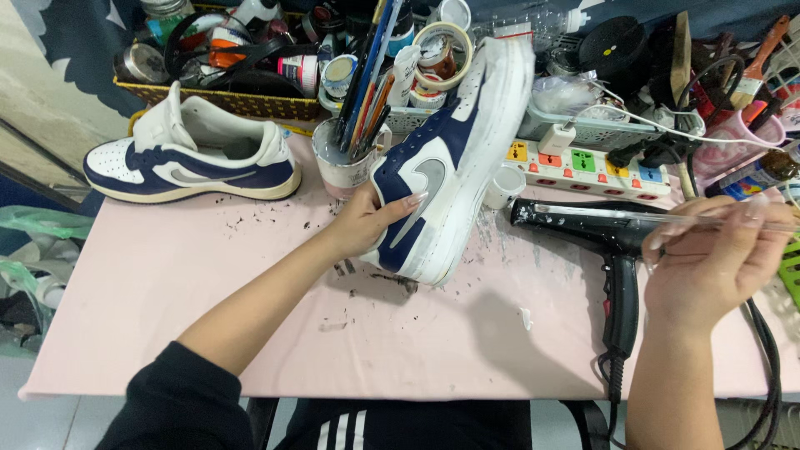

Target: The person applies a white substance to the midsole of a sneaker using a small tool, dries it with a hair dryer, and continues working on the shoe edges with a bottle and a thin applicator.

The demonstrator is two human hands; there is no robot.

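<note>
Head view, single frame.

Item 1: left hand (367,223), centre of the frame, fingers (410,202) wrapped around the heel end of a navy-and-white sneaker (454,146). The shoe is held tilted on its side, heel edge resting on the pink desk (167,317), toe pointing to the upper middle of the frame, white sole turned right.

Item 2: right hand (717,262), right of frame, fingers pinched closed on a thin clear-handled brush (667,218) held level, tip pointing left toward the shoe.

Step in hand, by judgement: touch-up work on the sole edge of the held shoe, brush poised but apart from it. The next move would call for a steady wrist and a firm hold on the shoe so the brush tip meets only the white rim.

Item 3: matching sneaker (193,158), upper left, upright on the desk.

Item 4: black hair dryer (612,250), lying just left of the right hand, smeared white.

Item 5: power strip (596,162), upper right centre, with a white plug in it.

Containers:
- paint-stained cup (337,171), just left of the held shoe, holding brushes and pencils upright.
- woven yellow basket (242,104), upper left, crowded with jars, lids and small bottles.
- pale plastic tray (600,132), upper right, holding tape rolls and loose oddments; contents partly hidden.
- pink cup (737,146), far right, with a brush handle above it.

Dark crumbs and white smears mark the desk.
</note>
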